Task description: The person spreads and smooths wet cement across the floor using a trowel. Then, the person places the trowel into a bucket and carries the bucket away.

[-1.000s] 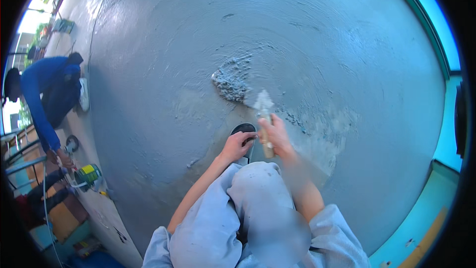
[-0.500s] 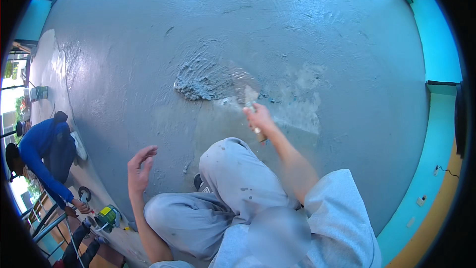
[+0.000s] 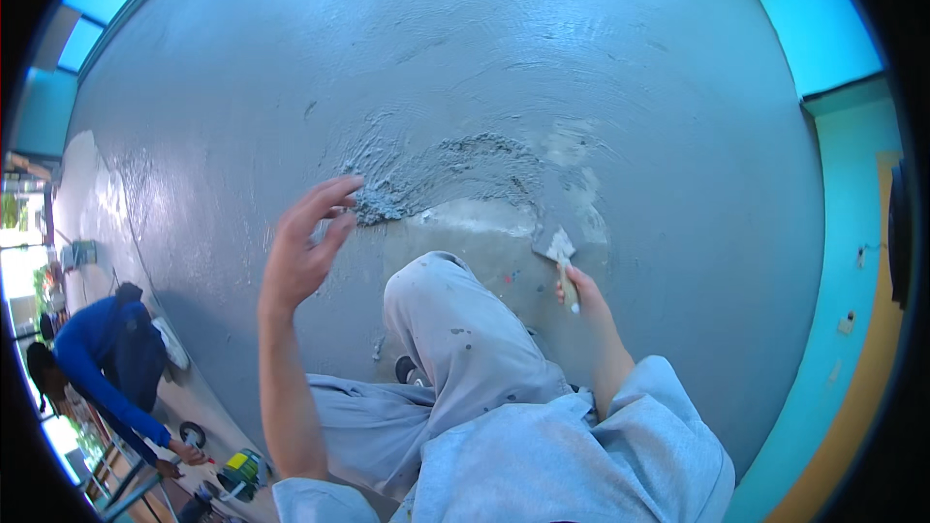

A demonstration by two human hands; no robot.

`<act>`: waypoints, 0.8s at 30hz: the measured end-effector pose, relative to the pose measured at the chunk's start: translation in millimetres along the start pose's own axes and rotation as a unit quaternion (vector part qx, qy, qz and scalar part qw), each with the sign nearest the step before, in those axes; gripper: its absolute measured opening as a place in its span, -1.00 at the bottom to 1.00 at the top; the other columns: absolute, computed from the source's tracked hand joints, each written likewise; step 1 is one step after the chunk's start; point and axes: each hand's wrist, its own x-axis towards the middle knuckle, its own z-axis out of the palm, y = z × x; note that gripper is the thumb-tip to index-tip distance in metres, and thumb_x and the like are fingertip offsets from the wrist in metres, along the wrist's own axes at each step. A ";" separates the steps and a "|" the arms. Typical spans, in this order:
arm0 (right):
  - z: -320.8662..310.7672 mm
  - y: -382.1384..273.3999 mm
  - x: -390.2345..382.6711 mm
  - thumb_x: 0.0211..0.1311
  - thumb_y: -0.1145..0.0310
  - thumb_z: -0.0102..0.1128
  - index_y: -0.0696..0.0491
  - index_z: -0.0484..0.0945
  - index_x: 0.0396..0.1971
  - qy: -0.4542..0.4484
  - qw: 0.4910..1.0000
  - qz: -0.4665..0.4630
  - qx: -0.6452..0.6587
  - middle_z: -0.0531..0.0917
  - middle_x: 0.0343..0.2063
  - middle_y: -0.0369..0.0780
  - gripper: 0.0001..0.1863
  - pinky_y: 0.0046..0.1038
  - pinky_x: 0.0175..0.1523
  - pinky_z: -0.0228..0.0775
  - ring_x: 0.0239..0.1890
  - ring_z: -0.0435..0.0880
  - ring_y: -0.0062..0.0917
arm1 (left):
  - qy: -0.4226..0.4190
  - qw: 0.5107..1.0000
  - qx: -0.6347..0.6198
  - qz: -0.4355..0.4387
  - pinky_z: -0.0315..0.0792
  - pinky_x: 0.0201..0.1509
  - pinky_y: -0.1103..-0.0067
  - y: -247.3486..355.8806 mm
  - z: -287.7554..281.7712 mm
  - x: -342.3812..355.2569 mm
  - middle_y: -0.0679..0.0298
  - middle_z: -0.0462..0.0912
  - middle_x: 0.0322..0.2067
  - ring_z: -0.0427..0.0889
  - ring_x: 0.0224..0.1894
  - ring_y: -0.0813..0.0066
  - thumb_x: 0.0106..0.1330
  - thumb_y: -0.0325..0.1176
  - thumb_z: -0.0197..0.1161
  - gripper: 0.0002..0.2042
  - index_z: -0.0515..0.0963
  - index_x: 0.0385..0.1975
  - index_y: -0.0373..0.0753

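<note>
My right hand (image 3: 587, 296) is wrapped round the pale handle of a trowel (image 3: 559, 245). Its flat blade lies at the right end of a curved band of coarse wet mortar (image 3: 489, 163). A thicker clump of the mortar (image 3: 378, 201) sits at the left end of that band. Just left of the clump hovers my left hand (image 3: 308, 247), fingers apart and loosely bent, holding nothing. A barer, lighter patch of floor (image 3: 465, 252) shows between the band and my raised knee.
Smooth wet grey mortar (image 3: 242, 116) covers most of the floor around me. To the left, a co-worker in a blue top (image 3: 87, 344) bends beside a green and yellow machine (image 3: 240, 470). A bucket (image 3: 79, 253) stands farther back. A turquoise wall (image 3: 848, 232) bounds the right side.
My right hand has swept the trowel right and nearer to me, leaving mortar spread in an arc. My left hand has risen forward toward the clump. The whole view has shifted slightly.
</note>
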 end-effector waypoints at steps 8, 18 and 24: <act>33.6 21.3 -84.7 0.28 0.06 0.03 0.14 0.44 -0.21 0.304 0.847 -0.134 -0.416 0.55 -0.57 -0.19 -0.60 -0.46 -0.57 0.37 -0.66 0.53 -0.55 | -0.110 0.986 -0.123 0.030 0.44 -0.03 0.49 -43.2 105.8 26.0 0.19 0.61 -0.12 0.59 -0.12 0.33 0.24 -0.47 0.10 -0.70 0.50 -0.01 -0.23; 147.3 16.9 102.8 0.32 -0.01 -0.16 0.15 0.39 -0.21 0.358 0.871 -0.146 -0.303 0.58 -0.34 0.07 -0.54 -0.15 -0.29 0.45 -0.43 0.63 -0.18 | -0.171 0.978 0.000 0.123 0.44 -0.08 0.32 -52.5 167.6 12.2 0.10 0.59 -0.20 0.56 -0.14 0.09 0.22 -0.37 0.11 -0.74 0.52 -0.11 -0.24; 206.2 7.1 107.7 0.28 0.02 -0.07 0.14 0.38 -0.18 0.141 0.625 -0.238 -0.730 0.60 -0.36 0.02 -0.57 -0.16 -0.27 0.47 -0.38 0.64 -0.16 | -0.126 0.979 0.003 0.160 0.47 -0.12 0.31 -50.0 164.9 14.7 0.12 0.58 -0.20 0.56 -0.15 0.10 0.21 -0.37 0.09 -0.76 0.53 -0.14 -0.22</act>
